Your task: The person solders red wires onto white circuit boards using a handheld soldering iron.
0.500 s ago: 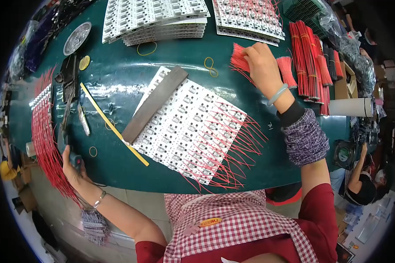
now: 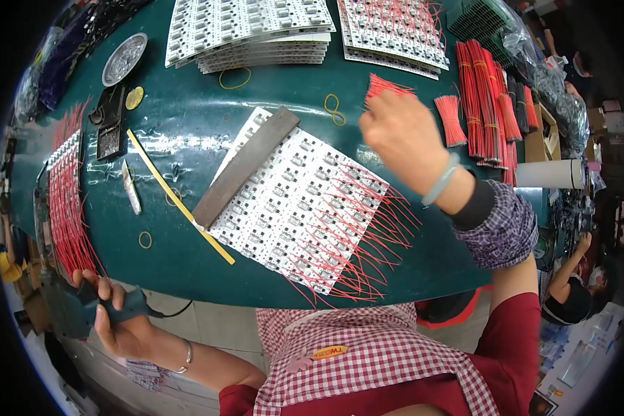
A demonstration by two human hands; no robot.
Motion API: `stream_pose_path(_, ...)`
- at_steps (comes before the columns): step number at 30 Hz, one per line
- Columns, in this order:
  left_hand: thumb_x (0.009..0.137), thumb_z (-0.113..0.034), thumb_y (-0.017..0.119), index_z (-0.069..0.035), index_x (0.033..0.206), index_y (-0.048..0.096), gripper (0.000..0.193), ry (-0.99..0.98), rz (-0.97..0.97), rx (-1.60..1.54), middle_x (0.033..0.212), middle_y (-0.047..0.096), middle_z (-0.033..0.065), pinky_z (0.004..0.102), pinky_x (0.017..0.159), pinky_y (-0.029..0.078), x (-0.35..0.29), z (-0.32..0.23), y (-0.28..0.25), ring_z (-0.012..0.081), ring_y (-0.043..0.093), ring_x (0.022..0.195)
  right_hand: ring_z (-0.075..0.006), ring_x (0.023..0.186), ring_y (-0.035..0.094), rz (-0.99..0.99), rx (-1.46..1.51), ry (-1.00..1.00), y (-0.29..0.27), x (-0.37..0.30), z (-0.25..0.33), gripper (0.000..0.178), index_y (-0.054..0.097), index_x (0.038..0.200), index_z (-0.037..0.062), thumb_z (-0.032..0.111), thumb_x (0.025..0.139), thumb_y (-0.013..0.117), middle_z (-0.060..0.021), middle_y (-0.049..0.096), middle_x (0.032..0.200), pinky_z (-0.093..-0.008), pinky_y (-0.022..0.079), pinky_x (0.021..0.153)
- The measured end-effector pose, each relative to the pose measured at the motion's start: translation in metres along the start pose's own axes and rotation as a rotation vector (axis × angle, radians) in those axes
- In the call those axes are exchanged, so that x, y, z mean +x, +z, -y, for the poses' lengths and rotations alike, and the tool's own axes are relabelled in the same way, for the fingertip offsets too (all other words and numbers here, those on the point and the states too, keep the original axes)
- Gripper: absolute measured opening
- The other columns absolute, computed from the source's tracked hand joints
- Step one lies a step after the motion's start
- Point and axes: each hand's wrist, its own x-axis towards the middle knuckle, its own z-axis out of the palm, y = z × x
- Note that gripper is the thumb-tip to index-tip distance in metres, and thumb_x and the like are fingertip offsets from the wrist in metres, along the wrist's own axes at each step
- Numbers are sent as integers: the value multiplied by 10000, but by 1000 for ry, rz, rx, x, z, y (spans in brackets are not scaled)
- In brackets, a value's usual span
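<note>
My left hand (image 2: 121, 322) is down past the table's near left edge, fingers curled round the teal handle of a soldering iron (image 2: 126, 305). Its black cord trails to the right, and the front part is blurred. Farther right, my right hand (image 2: 405, 135) is closed at a bundle of short red wires (image 2: 385, 87); its fingertips are partly hidden. Between the hands lies a tilted white circuit-board panel (image 2: 298, 201), with red wires (image 2: 374, 239) fanning from its right side. A dark flat bar (image 2: 246, 166) rests across the panel's left part.
Stacks of white panels (image 2: 249, 31) stand at the back. More red wire bundles (image 2: 482, 104) lie at right beside a white roll (image 2: 551, 173). On the left are a metal dish (image 2: 125, 59), black holder (image 2: 111, 132), yellow strip (image 2: 177, 194) and wired panel (image 2: 66, 201).
My left hand has brought the soldering iron away from the black holder, down and toward me. My right hand has shifted slightly left and down at the red wires, its wrist turning.
</note>
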Motion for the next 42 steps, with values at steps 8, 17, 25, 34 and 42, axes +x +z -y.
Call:
stream_pose_path(8,847,0,602,135,1412,371,625,-115,137,169,1416,453,264,240,533,485,-42,17,58,179,552,813,-237,827,574,-133,223,8,18,-1,16,46,613,730,75,96,738,654,-59,545,769,-361,479,656)
stream_pose_path(17,793,89,742,51,1305,594,534,-499,22,509,1126,701,156,234,561,484,-72,89,135,123,622,712,-256,783,628,-423,812,277,47,-19,53,218,717,935,60,-49,749,752,-65,674,879,-360,519,669)
stream_pose_path(25,814,-10,808,55,1141,693,352,-567,78,781,1029,736,107,292,793,551,-80,115,132,148,687,896,-262,792,630,-407,801,253,52,-19,60,252,709,955,27,-69,724,684,-82,665,904,-360,525,677)
stream_pose_path(34,865,-12,768,38,1072,680,230,-438,193,859,800,653,39,228,507,437,-79,125,128,85,566,577,-263,830,618,-401,762,235,51,-17,63,234,669,965,11,-32,735,656,-97,643,935,-356,533,703)
stream_pose_path(42,823,-32,804,37,984,703,202,-563,135,819,831,706,43,253,639,497,-73,121,141,85,619,713,-265,867,603,-370,770,230,53,-17,64,222,636,985,24,-8,765,638,-93,623,958,-356,532,739)
